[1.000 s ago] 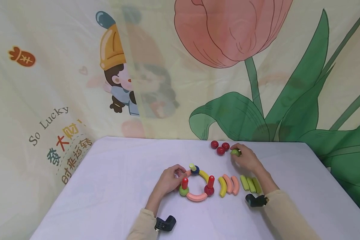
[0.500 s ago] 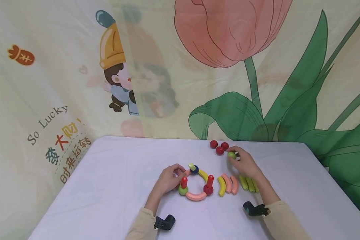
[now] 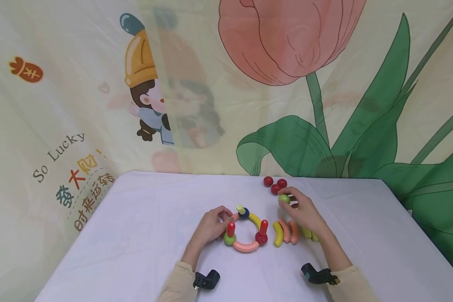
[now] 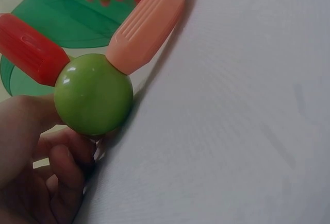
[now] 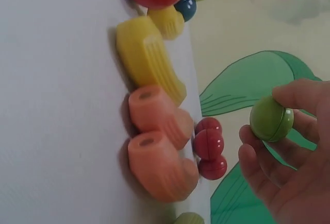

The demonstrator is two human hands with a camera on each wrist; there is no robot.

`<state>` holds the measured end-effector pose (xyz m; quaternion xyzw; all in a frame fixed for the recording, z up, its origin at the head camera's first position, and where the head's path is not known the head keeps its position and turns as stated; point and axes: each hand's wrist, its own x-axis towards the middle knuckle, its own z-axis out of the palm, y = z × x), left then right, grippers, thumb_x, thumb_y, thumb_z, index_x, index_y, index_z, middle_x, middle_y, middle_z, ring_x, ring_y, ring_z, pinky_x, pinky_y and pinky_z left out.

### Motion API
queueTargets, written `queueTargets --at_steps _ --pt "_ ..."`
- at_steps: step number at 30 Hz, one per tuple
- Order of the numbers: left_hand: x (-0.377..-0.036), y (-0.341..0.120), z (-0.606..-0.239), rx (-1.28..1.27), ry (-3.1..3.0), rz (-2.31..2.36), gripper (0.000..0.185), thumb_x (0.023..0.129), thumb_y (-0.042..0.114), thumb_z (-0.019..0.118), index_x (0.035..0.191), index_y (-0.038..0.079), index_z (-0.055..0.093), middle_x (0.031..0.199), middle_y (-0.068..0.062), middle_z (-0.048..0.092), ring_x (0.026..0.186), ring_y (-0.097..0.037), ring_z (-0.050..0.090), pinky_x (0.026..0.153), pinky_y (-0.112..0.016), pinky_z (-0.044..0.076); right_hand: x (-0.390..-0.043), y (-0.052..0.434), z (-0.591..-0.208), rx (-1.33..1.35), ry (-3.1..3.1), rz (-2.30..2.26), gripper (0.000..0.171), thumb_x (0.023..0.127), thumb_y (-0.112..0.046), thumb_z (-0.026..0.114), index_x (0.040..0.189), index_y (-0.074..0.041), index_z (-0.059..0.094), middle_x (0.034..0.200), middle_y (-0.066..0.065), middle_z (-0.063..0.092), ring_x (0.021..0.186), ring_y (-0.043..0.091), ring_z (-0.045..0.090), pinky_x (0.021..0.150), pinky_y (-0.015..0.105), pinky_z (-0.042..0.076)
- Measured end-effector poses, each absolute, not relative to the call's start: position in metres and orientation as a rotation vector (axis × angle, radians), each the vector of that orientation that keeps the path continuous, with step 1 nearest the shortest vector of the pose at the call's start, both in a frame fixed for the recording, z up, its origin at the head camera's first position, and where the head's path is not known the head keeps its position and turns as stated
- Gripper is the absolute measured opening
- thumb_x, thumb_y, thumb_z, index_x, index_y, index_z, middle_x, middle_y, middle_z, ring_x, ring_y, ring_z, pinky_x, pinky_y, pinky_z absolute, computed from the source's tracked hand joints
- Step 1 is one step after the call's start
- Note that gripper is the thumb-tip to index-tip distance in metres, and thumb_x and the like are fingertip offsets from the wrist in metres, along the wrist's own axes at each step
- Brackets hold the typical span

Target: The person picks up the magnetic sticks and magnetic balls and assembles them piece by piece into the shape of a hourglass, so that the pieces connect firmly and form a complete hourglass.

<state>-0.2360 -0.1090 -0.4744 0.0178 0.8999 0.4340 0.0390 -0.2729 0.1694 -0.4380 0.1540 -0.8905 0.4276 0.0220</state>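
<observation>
One green ball (image 3: 284, 199) pinched in right hand (image 3: 303, 212), lifted.

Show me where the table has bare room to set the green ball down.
Free: the wide left part of the table, beyond the left hand, and the right part past the right hand holding the green ball. Crowded: the middle, with the ring, loose curved pieces and red balls.

A child's play corner: cartoon curtain (image 3: 147, 105) (tulip print too) behind a white table (image 3: 136, 235).
</observation>
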Motion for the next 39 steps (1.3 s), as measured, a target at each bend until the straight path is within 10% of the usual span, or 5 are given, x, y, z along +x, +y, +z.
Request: queueTargets --at_steps 39 --pt "-0.237 -0.110 -0.474 0.067 2.750 1.319 0.023 0.088 0.029 0.065 0.105 0.014 0.063 0.081 -0.002 0.059 0.049 -0.012 0.050 0.048 -0.024 0.044 -0.234 0.145 -0.429 0.853 -2.664 1.553 0.035 0.089 -0.028 0.065 0.121 -0.019 0.056 0.116 -0.004 0.060 0.101 0.019 0.058 0.083 0.030 0.052"
